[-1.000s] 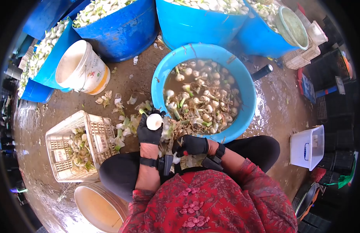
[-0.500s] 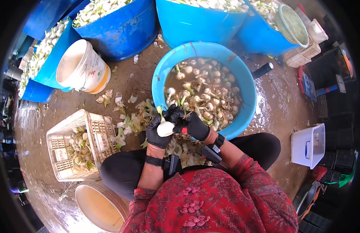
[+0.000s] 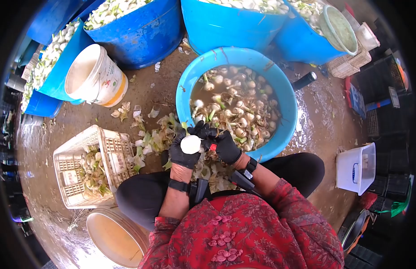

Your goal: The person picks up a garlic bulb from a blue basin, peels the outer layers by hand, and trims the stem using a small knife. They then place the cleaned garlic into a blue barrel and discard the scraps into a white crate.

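My left hand [image 3: 180, 156], in a black glove, is closed around a smooth white garlic bulb [image 3: 190, 145] with a short green stem pointing up and away from me. Close beside it, my right hand [image 3: 227, 149], also gloved in black, is curled with its fingers near the bulb. A small red-ended tool [image 3: 213, 147] shows in the right hand; the rest of it is hidden by the glove. Just beyond both hands stands a blue tub [image 3: 286, 130] of murky water holding many unpeeled garlic bulbs [image 3: 241, 110]. Loose peelings [image 3: 156, 140] lie by my left hand and under my wrists.
To the left are a white plastic crate [image 3: 120, 163] part-filled with garlic and a white bucket [image 3: 98, 78]. An beige bucket [image 3: 113, 237] lies nearer me. Large blue tubs [image 3: 140, 40] of garlic line the far side. A clear white bin [image 3: 355, 169] stands right.
The bulb has turned in my left hand, so its rounded white end now faces up toward me. My right hand has shifted only slightly, still next to it.
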`<state>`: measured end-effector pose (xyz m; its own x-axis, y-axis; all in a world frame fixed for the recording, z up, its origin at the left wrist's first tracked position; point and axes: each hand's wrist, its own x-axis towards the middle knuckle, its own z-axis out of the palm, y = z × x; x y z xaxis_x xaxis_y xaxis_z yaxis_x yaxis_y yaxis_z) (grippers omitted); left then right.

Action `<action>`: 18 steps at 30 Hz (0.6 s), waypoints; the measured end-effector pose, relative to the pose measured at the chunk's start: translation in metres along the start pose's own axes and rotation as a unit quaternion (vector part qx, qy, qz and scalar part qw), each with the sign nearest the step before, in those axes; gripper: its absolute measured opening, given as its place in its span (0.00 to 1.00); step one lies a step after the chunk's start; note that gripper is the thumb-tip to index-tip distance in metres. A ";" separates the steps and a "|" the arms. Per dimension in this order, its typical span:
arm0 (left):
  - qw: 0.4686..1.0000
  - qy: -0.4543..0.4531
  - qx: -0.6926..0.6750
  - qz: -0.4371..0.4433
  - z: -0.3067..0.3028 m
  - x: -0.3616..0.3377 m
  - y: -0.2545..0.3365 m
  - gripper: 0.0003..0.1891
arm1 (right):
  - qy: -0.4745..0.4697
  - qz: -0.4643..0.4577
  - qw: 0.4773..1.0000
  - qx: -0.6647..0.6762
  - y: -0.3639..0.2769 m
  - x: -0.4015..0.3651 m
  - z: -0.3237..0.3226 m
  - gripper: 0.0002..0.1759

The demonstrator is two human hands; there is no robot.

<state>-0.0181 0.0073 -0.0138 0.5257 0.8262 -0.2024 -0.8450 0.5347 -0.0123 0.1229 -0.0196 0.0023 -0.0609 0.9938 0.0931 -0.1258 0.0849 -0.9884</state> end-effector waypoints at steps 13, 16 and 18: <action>0.981 0.111 0.147 0.068 -0.033 0.005 0.016 0.22 | -0.270 0.069 0.960 0.001 -0.039 -0.017 0.004 0.09; 0.983 0.144 0.052 0.098 -0.042 0.007 0.022 0.19 | -0.302 0.199 0.923 0.133 -0.034 -0.022 -0.009 0.09; 0.979 0.140 0.087 0.117 -0.021 0.003 0.018 0.14 | -0.379 0.137 0.913 -0.070 -0.028 -0.016 -0.013 0.12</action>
<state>-0.0333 0.0158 -0.0350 0.2516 0.8617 -0.4406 -0.8966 0.3789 0.2293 0.1405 -0.0374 0.0273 -0.7450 0.6486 -0.1560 0.1207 -0.0990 -0.9877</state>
